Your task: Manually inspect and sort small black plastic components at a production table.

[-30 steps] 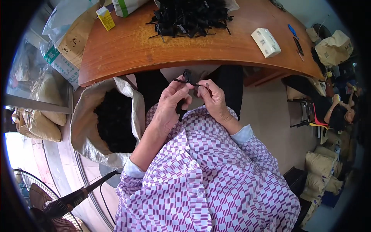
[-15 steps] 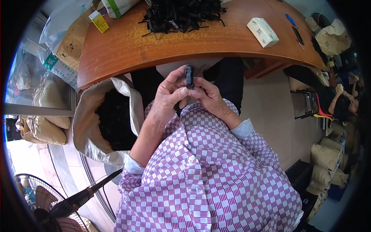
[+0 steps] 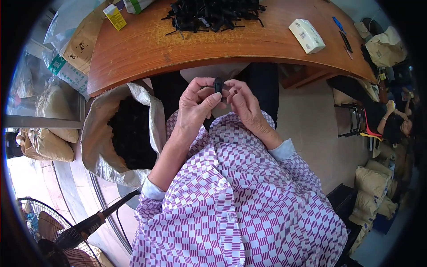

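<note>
Over my lap, my left hand is closed on a small black plastic part, pinching it upright between thumb and fingers. Close against its right side is my right hand, its fingers curled with the thumb bent in. Whatever those right fingers pinch is too small to make out. On the desk ahead lies a heap of similar black plastic parts, several with thin prongs sticking out. An open white woven sack stands left of my legs, with a mass of black pieces inside.
The curved wooden desk holds a yellow carton, a white tissue pack and a blue tool. A fan stands at lower left. Another person sits at the far right, near a chair and stacked sacks.
The black part has turned in my left hand and now shows a narrower side. My right hand has drawn slightly back to the right, its fingers curling more.
</note>
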A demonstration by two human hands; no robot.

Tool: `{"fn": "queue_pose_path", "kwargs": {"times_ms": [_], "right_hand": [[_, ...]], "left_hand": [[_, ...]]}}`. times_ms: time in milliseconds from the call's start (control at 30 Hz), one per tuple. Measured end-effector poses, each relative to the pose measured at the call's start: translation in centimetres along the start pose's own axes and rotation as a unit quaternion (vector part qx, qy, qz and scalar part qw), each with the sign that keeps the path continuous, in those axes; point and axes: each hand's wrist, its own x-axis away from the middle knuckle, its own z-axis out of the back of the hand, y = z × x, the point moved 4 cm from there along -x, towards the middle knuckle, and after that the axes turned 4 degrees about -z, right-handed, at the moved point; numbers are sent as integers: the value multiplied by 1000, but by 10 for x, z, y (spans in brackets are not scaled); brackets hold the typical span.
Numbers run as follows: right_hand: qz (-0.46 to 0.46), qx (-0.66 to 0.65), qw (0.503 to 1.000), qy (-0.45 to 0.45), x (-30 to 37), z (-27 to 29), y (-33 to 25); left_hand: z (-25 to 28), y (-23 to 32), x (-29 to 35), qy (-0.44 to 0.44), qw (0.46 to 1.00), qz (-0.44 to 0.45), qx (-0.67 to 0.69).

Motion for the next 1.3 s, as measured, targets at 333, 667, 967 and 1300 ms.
{"fn": "queue_pose_path", "kwargs": {"times_ms": [333, 667, 967, 1300], "right_hand": [[2, -59, 998, 11, -4, -21, -19], [-47, -125, 991, 21, -9, -12, -9], [-52, -219, 974, 26, -13, -30, 33], [60, -72, 992, 83, -28, -20, 79]], "left_hand": [[2, -6, 8, 33, 948, -108, -299], [-18, 2, -2, 13, 937, -138, -320], [-16, -6, 0, 19, 855, -164, -492], [-23, -27, -9, -8, 827, -225, -516]]}}
